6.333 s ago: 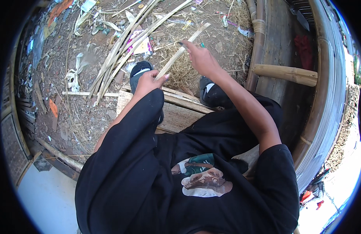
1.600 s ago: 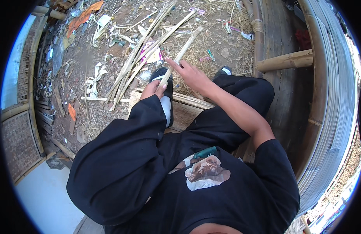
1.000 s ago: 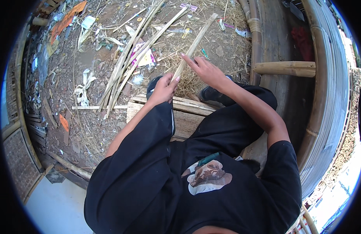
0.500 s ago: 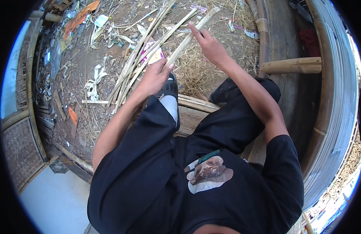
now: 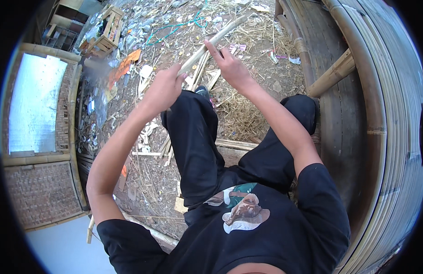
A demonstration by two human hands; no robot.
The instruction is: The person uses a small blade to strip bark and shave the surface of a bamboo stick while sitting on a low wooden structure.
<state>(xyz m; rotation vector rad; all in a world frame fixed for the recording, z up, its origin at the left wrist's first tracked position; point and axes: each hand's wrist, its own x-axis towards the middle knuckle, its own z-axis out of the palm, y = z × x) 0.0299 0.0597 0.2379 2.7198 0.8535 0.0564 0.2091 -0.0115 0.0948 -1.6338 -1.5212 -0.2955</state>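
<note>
A long, pale bamboo strip (image 5: 235, 26) slants up and away in front of me, its near end in the closed fingers of my left hand (image 5: 162, 90). My right hand (image 5: 233, 72) is curled close beside the strip's middle, its index finger reaching out to the strip. Whatever those curled fingers hold, if anything, is hidden. Under the raised strip, more split strips (image 5: 200, 69) lie on the ground by my shoe (image 5: 203, 91).
Dry straw shavings (image 5: 242, 112) cover the ground between my knees. A wooden crate (image 5: 112, 31), an orange scrap (image 5: 124, 68) and litter lie at the far left. Bamboo railing (image 5: 332, 73) and planks run along my right; a woven panel (image 5: 40, 194) stands left.
Both hands have lifted the strip up and away from the loose strips, moving a little left. My left knee has shifted, and the view has tilted to show more ground ahead.
</note>
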